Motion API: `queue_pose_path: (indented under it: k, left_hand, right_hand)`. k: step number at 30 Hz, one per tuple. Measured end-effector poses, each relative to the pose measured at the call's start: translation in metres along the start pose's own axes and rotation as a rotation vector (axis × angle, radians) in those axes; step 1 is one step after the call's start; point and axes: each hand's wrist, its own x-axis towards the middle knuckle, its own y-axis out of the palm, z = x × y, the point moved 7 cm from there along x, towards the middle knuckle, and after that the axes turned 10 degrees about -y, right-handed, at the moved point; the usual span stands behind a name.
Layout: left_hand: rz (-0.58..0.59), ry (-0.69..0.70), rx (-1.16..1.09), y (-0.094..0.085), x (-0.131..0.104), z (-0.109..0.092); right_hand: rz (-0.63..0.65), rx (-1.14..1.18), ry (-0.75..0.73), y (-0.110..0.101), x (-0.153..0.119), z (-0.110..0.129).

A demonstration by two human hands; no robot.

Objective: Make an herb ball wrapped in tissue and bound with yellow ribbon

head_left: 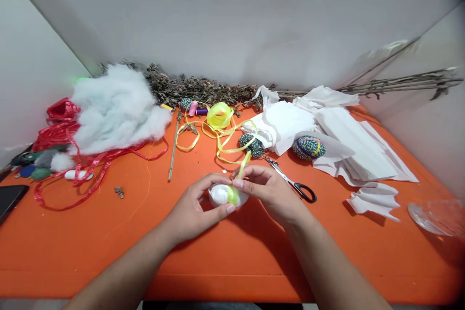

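Near the table's front middle, my left hand (198, 206) is closed around a white egg-shaped bundle (219, 194), its thumb on the near side. A band of yellow ribbon (233, 195) lies around the bundle's middle. My right hand (271, 191) pinches the ribbon at the top of the bundle, between thumb and forefinger. From there the ribbon runs up and away in loose loops to a yellow ribbon roll (220, 115). Scissors (290, 178) with black handles lie just beyond my right hand, beside a green-and-white yarn ball (251, 145).
White fiber stuffing (116, 111) and red ribbon (98, 167) spread at the left. White paper sheets (348, 140) and a yarn-wrapped egg shape (308, 147) lie at the right, near a clear plastic cup (436, 217). Dried stalks (203, 89) line the back; a stick (174, 147) lies left of center.
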Motion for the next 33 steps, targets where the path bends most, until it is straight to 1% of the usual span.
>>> queue_pose_path:
  k: [2, 4, 7, 11, 14, 15, 17, 22, 24, 28, 31, 33]
  left_hand:
    - [-0.023, 0.021, 0.033, -0.002, -0.001, -0.002]
    - [-0.027, 0.003, 0.032, -0.003, -0.001, -0.002]
    - [0.003, -0.022, 0.014, -0.002, -0.002, -0.002]
    - [0.043, -0.004, -0.043, -0.001, -0.002, -0.002]
    - [0.032, -0.03, -0.096, -0.002, 0.0, 0.001]
    - [0.02, -0.04, -0.104, -0.002, 0.0, 0.003]
    - [0.002, -0.046, -0.103, -0.004, 0.001, 0.004]
    - [0.035, 0.024, -0.032, -0.002, -0.002, -0.001]
    - [0.046, 0.046, -0.02, -0.001, -0.003, -0.002]
    - [0.043, 0.115, -0.024, -0.001, -0.005, -0.006]
    - [0.028, 0.156, -0.031, -0.002, -0.005, -0.008]
    - [0.022, 0.143, -0.069, -0.003, -0.004, -0.008]
  right_hand:
    - [0.013, -0.005, -0.011, 0.002, 0.0, 0.001]
    - [0.013, -0.03, -0.045, 0.003, 0.0, 0.003]
    - [0.016, -0.109, -0.14, 0.003, -0.001, 0.008]
    - [0.027, -0.229, -0.257, 0.005, -0.003, 0.016]
    - [0.037, -0.357, -0.32, 0.008, -0.006, 0.02]
    - [0.041, -0.375, -0.323, 0.009, -0.006, 0.02]
    - [0.047, -0.338, -0.298, 0.009, -0.005, 0.018]
    - [0.075, -0.041, -0.072, 0.008, -0.001, 0.001]
    - [0.067, 0.026, -0.031, 0.007, -0.001, -0.002]
    - [0.066, 0.04, -0.047, 0.009, -0.002, -0.001]
    - [0.057, -0.002, -0.122, 0.01, -0.002, 0.004]
    - [0.056, -0.046, -0.193, 0.011, -0.002, 0.008]
